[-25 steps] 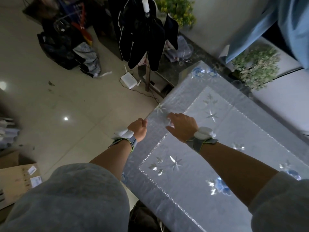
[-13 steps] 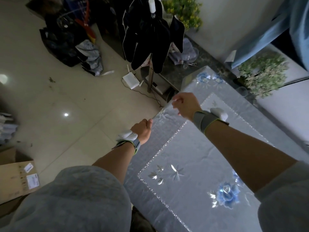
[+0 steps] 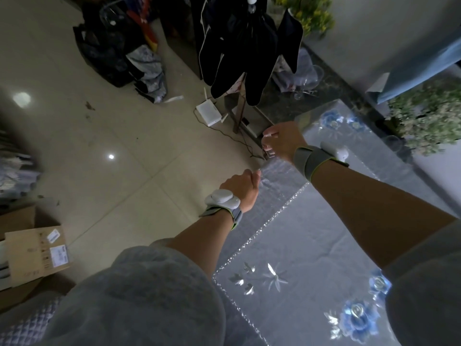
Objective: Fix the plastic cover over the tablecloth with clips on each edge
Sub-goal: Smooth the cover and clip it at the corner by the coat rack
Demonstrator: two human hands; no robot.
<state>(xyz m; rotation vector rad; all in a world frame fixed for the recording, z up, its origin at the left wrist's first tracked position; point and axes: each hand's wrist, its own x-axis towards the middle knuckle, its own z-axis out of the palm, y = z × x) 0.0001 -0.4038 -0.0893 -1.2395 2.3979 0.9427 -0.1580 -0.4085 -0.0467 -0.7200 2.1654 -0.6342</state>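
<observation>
Plastic cover (image 3: 311, 245) is spread flat over the flowered tablecloth (image 3: 354, 318) on the table, reaching to the edge that borders the tiled floor (image 3: 104, 136). That edge is pinched between the closed fingers of the left hand (image 3: 240, 188). A small clear clip (image 3: 269, 152) is held in the curled fingertips of the right hand (image 3: 283, 141), just above the same edge, further along. A white router (image 3: 208, 113) is seen on the floor beyond.

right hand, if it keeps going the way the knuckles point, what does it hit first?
Probably nothing on the table: the right hand, with a small clear clip, points past the table edge toward the white box at the stand's foot. Depth unclear.
</observation>
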